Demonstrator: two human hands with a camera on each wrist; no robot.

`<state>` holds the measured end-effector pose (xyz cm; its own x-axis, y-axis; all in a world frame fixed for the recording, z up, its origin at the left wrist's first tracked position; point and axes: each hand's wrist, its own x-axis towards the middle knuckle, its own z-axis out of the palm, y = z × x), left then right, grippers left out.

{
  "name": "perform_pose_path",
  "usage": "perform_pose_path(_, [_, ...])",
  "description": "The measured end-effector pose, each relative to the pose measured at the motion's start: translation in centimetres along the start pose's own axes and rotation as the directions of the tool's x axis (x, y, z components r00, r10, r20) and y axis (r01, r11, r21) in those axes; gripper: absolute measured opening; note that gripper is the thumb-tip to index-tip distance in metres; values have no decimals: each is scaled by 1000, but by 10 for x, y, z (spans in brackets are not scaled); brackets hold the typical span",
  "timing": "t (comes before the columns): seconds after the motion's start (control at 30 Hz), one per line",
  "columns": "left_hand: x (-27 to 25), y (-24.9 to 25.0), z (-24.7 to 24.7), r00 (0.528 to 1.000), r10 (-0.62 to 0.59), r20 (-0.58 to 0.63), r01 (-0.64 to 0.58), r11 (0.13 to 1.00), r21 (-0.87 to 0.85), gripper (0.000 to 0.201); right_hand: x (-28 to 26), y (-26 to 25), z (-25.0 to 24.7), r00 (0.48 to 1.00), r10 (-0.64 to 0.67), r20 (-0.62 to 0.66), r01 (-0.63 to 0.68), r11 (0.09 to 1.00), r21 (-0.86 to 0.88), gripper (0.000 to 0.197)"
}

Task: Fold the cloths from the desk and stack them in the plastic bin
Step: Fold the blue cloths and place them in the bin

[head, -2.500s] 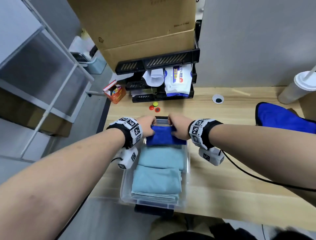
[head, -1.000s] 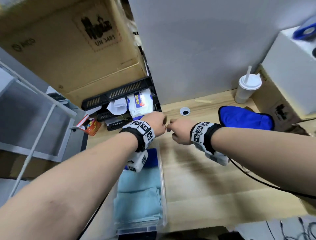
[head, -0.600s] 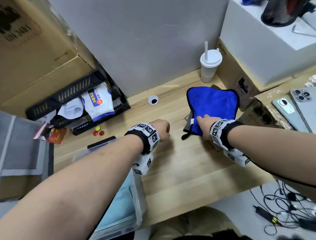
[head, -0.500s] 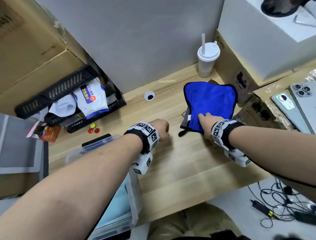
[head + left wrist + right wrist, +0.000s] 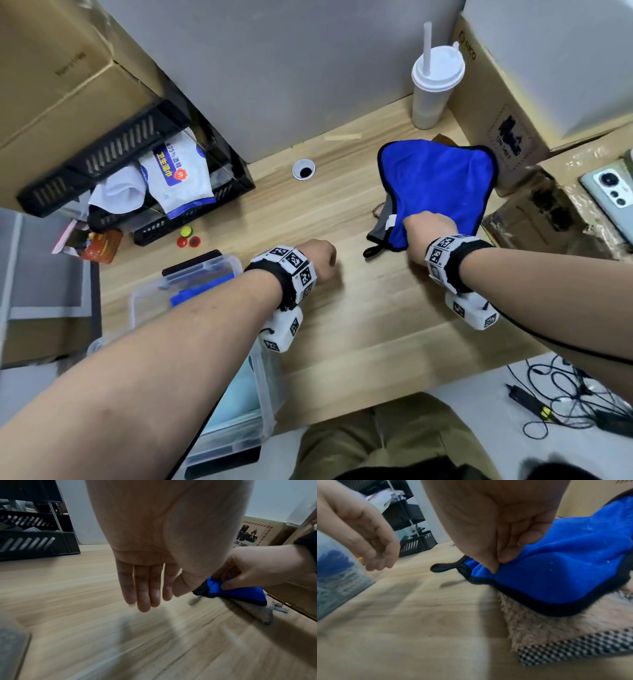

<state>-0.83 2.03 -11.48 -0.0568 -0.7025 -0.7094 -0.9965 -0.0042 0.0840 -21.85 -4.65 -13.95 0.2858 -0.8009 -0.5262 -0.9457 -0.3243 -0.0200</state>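
Plastic bin (image 5: 144, 301) at near left table edge: folded light-blue cloths (image 5: 236, 394) stacked inside, one folded dark-blue cloth (image 5: 195, 291) at far end. So several done. Left hand (image 5: 317, 255) hovers over bare table (image 5: 359, 325) mid-scene, fingers (image 5: 145, 586) straight, relaxed, holding nothing. Right hand (image 5: 426, 233) pinches near-left corner of unfolded blue cloth (image 5: 442, 185) lying far right. Beige fluffy cloth (image 5: 539, 622) with checked trim beneath it. Left to do, by my judgement: fold blue, then beige, stack both.
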Motion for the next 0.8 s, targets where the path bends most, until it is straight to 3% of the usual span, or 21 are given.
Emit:
perform_pose_path(0.13, [-6,-3,-16,999,-4,-41,2,998,-58,28,8,-4,-11,986,-75,-150,125,923,363,38])
perform_pose_path(0.23, [-11,-4,-33,993,-1,-120,-20,986,-166,43,10,-18,-31,973,-78,-216,205,720,663,26])
perform_pose_path(0.33, [-17,-5,-53,961,22,-274,-97,959,-265,58,7,-32,-60,987,-37,-154,152,502,851,15])
perform_pose_path(0.43, [-23,-7,-73,907,21,-421,-183,920,-348,69,4,-45,-92,995,-39,-96,104,429,897,14])
perform_pose_path(0.5, [-26,-7,-83,904,28,-427,-211,896,-390,69,3,-52,-110,994,-67,-91,109,355,929,17])
perform_pose_path(0.57, [-31,-6,-93,889,58,-455,-258,884,-390,56,0,-56,-132,988,-95,-122,146,312,939,26])
perform_pose_path(0.63, [-38,-7,-104,861,56,-505,-275,887,-370,29,-7,-58,-156,976,-160,-145,195,367,910,38])
perform_pose_path(0.7, [-45,-10,-117,832,-9,-554,-261,875,-407,10,-12,-59,-178,975,-167,-149,207,414,887,36])
perform_pose_path(0.8, [-61,-26,-133,761,-207,-615,-148,867,-475,9,-8,-61,-193,968,-139,-209,244,322,915,48])
